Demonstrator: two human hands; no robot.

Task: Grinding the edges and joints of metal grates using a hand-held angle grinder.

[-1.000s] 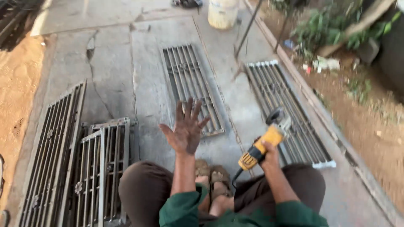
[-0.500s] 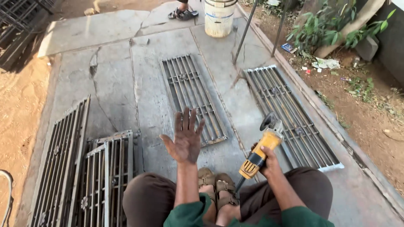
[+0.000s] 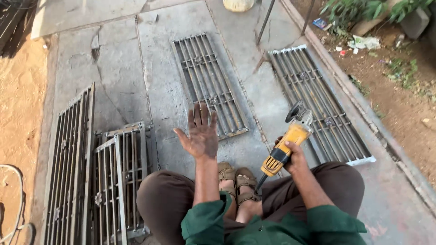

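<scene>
Not much packaging here: a small blue wrapper (image 3: 321, 22) and a crumpled whitish one (image 3: 363, 42) lie in the dirt just beyond the right-hand metal grille (image 3: 318, 102). No signs or screens.

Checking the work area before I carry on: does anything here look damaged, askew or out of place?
Yes. The concrete slab is cracked and chipped at upper left. The grilles at lower left are stacked unevenly. Litter lies in the dirt at upper right. The grinder looks intact in the right hand.
</scene>
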